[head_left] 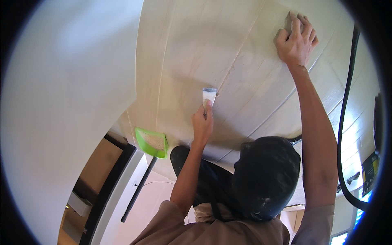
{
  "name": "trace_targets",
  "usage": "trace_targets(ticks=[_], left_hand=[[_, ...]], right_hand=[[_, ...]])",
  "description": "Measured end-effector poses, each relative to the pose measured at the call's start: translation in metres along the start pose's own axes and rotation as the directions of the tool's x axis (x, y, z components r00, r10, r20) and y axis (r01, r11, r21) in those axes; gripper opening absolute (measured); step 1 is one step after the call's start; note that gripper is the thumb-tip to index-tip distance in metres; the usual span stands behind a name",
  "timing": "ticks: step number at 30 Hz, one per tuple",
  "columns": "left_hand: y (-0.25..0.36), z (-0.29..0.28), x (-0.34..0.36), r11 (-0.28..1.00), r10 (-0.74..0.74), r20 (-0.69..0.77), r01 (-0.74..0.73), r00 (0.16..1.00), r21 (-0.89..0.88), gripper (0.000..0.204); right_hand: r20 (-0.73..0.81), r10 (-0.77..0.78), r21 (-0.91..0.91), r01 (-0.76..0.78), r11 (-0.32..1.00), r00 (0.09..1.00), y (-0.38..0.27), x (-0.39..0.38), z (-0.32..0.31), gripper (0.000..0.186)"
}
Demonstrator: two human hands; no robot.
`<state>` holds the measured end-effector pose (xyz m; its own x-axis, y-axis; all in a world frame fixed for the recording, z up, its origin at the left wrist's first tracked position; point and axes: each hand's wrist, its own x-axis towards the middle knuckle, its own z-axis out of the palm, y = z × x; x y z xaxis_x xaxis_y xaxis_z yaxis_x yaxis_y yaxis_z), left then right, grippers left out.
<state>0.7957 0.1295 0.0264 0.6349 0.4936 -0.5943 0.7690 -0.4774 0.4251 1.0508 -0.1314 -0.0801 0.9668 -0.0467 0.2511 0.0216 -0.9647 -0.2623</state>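
The left hand (202,123) pinches a scraper (208,94) in its fingers, near a seam (236,59) of the floor (196,49). The right hand (298,43) rests on this floor, farther ahead, its fingers bent and slightly spread.

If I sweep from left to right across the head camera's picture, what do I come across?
Green dustpan → left hand holding a scraper → right hand → black hose or cable.
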Motion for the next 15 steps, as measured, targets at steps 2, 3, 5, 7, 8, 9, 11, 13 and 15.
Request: trace_targets(ticks=[2,3,5,7,8,9,11,13,15], left_hand=[[-0.007,0.006,-0.006,0.997,0.004,0.008,-0.005,1.000,0.073,0.058],[-0.008,0.009,-0.009,0.998,0.000,0.002,0.000,1.000,0.064,0.059],[-0.009,0.011,-0.011,0.998,0.003,-0.002,-0.003,1.000,0.058,0.060],[-0.009,0.017,-0.012,0.997,0.035,-0.043,-0.032,0.998,0.072,0.062],[-0.008,0.020,-0.013,0.996,0.052,-0.062,-0.047,0.997,0.080,0.063],[-0.006,0.022,-0.010,0.994,0.067,-0.062,-0.061,0.996,0.093,0.062],[0.002,0.023,0.000,0.989,0.089,-0.053,-0.082,0.995,0.125,0.061],[0.034,0.028,0.023,0.980,0.164,-0.031,-0.159,0.986,0.119,0.060],[0.041,0.028,0.022,0.979,0.184,-0.012,-0.182,0.983,0.087,0.060]], right_hand=[[-0.005,-0.021,-0.013,0.021,1.000,1.000,0.003,-0.001,0.004,0.055],[-0.011,-0.024,-0.003,0.024,1.000,1.000,0.005,-0.002,0.004,0.055],[-0.029,-0.014,0.014,0.014,1.000,0.999,0.004,-0.003,0.003,0.056],[-0.054,-0.032,0.004,0.032,0.999,0.998,0.008,-0.006,0.004,0.055],[-0.066,-0.039,-0.001,0.039,0.999,0.997,0.010,-0.007,0.005,0.055],[-0.061,-0.037,-0.011,0.036,0.999,0.997,0.011,-0.005,0.006,0.055],[-0.041,-0.025,-0.032,0.024,0.999,0.999,0.010,-0.004,0.001,0.055],[-0.040,-0.001,0.055,0.003,0.998,0.999,-0.007,-0.001,-0.016,0.053],[-0.032,-0.003,0.111,0.006,0.994,0.999,-0.013,-0.003,-0.025,0.053]])
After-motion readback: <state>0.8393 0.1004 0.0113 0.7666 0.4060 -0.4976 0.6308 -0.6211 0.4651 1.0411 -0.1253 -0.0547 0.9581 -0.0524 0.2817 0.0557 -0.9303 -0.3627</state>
